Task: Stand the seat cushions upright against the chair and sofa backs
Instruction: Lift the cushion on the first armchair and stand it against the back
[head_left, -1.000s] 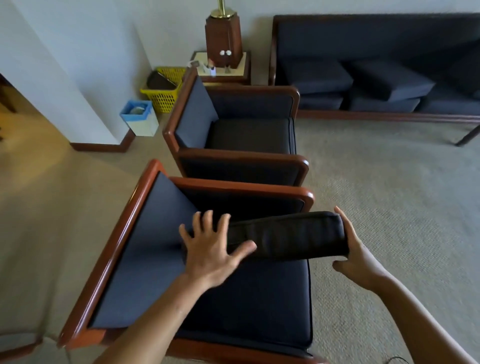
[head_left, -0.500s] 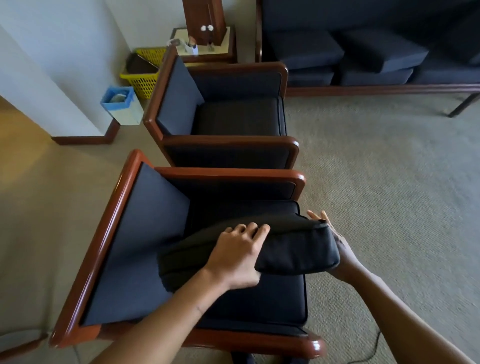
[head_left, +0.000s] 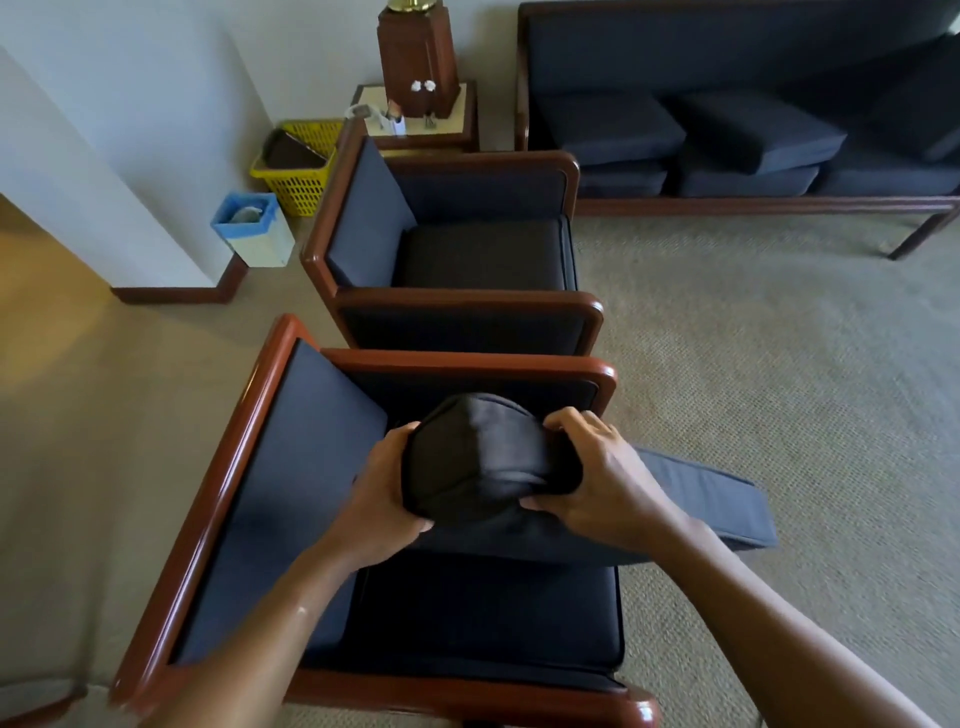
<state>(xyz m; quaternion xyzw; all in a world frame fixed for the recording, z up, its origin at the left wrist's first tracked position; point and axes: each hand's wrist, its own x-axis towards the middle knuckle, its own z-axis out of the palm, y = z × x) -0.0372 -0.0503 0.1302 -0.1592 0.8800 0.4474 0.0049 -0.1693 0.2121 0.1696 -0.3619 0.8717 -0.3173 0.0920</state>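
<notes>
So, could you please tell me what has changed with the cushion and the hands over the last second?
The seat cushion has swung end-on toward the camera, its far end jutting past the near chair's front. The left hand, earlier flat on top, and the right hand now clamp its near end. The far chair and sofa are unchanged.

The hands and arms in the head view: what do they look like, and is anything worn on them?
Both arms are bare as far as the picture shows: no sleeves, gloves, watch or rings are visible on the left hand or the right hand. The left forearm has a small bright spot, perhaps glare.
</notes>
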